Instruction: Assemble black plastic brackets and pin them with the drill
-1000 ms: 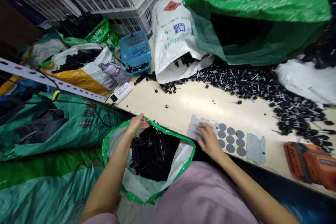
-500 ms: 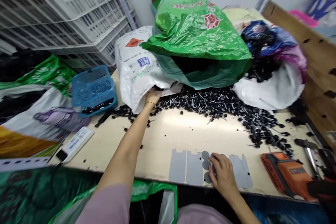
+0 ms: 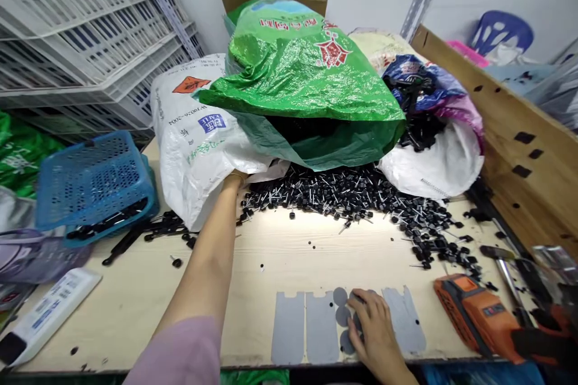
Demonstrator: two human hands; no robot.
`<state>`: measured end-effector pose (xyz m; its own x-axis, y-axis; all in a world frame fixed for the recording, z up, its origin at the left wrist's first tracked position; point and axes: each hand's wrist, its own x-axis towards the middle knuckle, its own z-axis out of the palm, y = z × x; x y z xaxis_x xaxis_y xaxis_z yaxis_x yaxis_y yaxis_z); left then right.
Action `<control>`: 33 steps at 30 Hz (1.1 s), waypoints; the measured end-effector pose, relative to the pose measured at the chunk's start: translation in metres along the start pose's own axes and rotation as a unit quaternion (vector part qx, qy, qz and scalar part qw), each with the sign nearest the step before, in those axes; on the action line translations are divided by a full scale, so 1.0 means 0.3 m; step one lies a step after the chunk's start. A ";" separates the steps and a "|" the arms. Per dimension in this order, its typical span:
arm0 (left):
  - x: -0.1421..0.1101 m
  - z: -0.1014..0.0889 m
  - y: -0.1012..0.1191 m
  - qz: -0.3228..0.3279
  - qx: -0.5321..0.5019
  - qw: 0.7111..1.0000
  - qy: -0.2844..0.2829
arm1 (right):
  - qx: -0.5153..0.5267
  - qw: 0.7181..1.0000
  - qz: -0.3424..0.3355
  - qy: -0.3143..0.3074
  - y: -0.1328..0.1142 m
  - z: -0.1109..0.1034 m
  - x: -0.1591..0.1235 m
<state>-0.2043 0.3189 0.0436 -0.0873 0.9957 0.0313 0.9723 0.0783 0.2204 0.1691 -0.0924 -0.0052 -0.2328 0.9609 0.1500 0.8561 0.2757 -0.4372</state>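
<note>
"Where are the two hands?"

"Well apart. The left hand is in the mouth of the white bag, its fingers hidden, so I can't tell whether they're spread or closed on something. The right hand is low over the grey discs, fingers bent and touching them; whether they pinch one, I can't tell."

"How would you reach in like that well?"

"I'd feel about gently with the left fingertips and bring the wrist out low and slowly, so the bag's lip doesn't drag on the loose black parts just to the right of that hand. The green bag leans over the white one, so a hard tug might shift both."

"And the right hand?"

"A light touch, I think. The discs look thin and lie close together, so pressing or sweeping could push them out of their rows."

"What's further out?"

"Beside the right hand, grey sheets lie flat on the desk, two to its left and one to its right. Beyond that one is an orange power tool. Left of the left hand, past the white bag, there's a blue basket with black pieces in it."
</note>
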 end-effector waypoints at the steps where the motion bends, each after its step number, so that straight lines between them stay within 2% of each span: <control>1: -0.012 -0.001 -0.012 -0.010 0.005 1.000 -0.004 | 0.004 1.000 0.001 -0.001 0.001 0.000 0.000; 6: -0.103 -0.036 -0.057 -0.060 0.019 0.998 -0.005 | 0.033 0.999 0.009 -0.007 -0.003 -0.013 0.005; 10: -0.222 -0.066 -0.106 -0.044 0.008 0.999 0.027 | 0.069 0.997 0.022 -0.011 -0.008 -0.029 0.018; 14: -0.387 -0.045 -0.132 -0.032 0.005 0.986 0.161 | 0.114 0.992 0.042 0.023 0.019 -0.032 0.096; 15: -0.439 -0.033 -0.120 -0.029 0.001 0.984 0.174 | 0.122 0.991 0.047 0.041 0.032 -0.036 0.136; 17: -0.552 0.001 -0.068 -0.030 -0.014 0.985 0.168 | 0.133 0.986 0.054 0.089 0.064 -0.054 0.247; 20: -0.718 0.073 0.056 -0.039 -0.061 0.991 0.113 | 0.149 0.969 0.053 0.188 0.127 -0.124 0.478; 23: -0.831 0.149 0.166 -0.013 -0.105 0.991 0.084 | 0.146 0.939 0.103 0.294 0.212 -0.243 0.741; 25: -0.862 0.184 0.205 0.020 -0.093 0.992 0.085 | 0.149 0.919 0.165 0.324 0.283 -0.337 0.907; 28: -0.862 0.202 0.214 0.043 -0.065 0.993 0.083 | 0.176 0.883 0.301 0.314 0.395 -0.479 1.116; 29: -0.858 0.201 0.210 0.044 -0.057 0.994 0.080 | 0.186 0.880 0.317 0.302 0.428 -0.523 1.172; 31: -0.852 0.194 0.201 0.043 -0.043 0.995 0.073 | 0.220 0.890 0.309 0.252 0.481 -0.601 1.256; 33: -0.851 0.189 0.196 0.037 -0.030 0.997 0.065 | 0.260 0.908 0.269 0.190 0.515 -0.667 1.306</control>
<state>-0.1126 0.0722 -0.0066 -0.0479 0.9834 0.1748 0.9629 -0.0011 0.2698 0.3025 0.3212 0.1634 0.4143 0.9091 0.0431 0.4429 -0.1600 -0.8822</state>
